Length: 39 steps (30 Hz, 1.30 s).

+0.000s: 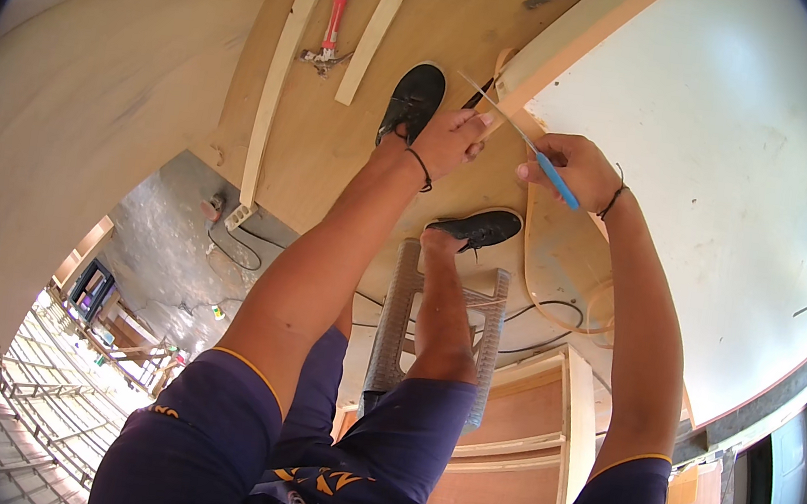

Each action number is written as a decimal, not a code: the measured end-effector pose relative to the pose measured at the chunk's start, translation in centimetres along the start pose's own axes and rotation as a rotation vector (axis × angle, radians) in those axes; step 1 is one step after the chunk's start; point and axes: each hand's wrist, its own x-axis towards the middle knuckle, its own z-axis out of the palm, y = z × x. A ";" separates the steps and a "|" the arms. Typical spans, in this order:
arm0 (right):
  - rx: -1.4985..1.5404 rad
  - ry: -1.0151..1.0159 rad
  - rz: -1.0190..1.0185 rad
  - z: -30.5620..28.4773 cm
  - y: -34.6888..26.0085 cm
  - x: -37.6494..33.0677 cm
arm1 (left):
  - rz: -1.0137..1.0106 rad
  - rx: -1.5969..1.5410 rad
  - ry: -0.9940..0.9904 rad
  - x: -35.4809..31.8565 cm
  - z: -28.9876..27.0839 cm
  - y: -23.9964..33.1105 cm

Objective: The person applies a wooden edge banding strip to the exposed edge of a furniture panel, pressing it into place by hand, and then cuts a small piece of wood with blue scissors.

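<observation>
My right hand grips a tool with a blue handle and a long, thin metal blade. The blade slants up and left across the corner of a light wooden edge on a large white panel. Beside that corner, my left hand is closed, thumb and fingers pressed together. What it pinches is hidden. A thin tan strip hangs in a loop below the corner, and a short curl of similar strip shows above it.
Pale wooden battens and a red-handled hammer lie on the plywood underfoot. A grey plastic stool stands between my legs. Dark cable trails nearby. A wooden frame stands at lower right; a curved panel rises at left.
</observation>
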 end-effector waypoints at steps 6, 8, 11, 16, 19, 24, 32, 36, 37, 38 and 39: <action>0.104 0.006 -0.029 0.4 0.8 -0.2 | -0.022 -0.028 -0.014 -0.2 0.1 0.5; 0.146 0.001 -0.013 0.4 0.4 -0.5 | -0.036 -0.130 -0.056 -0.1 -0.2 0.3; 0.136 0.035 -0.033 0.4 0.2 -0.6 | -0.021 -0.062 -0.077 0.0 -0.6 0.6; -0.006 0.143 -0.120 1.1 0.7 -0.5 | -0.027 0.185 -0.056 0.4 -1.9 1.2; 0.002 0.194 -0.068 1.7 0.4 -0.4 | -0.010 0.323 -0.028 0.3 -1.8 1.9; 0.026 0.122 -0.002 1.8 -0.4 -0.1 | 0.044 0.585 -0.024 0.4 -2.4 2.6; 0.151 0.192 -0.033 7.3 2.2 -2.9 | 0.177 1.931 -0.316 -0.8 -7.9 5.4; 0.595 0.220 -0.016 11.5 3.2 -6.8 | 0.417 2.242 -0.253 2.3 -12.4 6.4; 0.624 0.248 -0.014 13.5 4.9 -6.9 | 0.488 2.197 -0.212 3.8 -13.0 6.5; 0.704 0.226 0.041 14.3 4.3 -7.9 | 0.553 2.149 -0.169 5.8 -13.4 6.4; 0.777 0.205 0.089 14.6 3.7 -8.2 | 0.622 2.102 -0.116 8.2 -13.6 6.5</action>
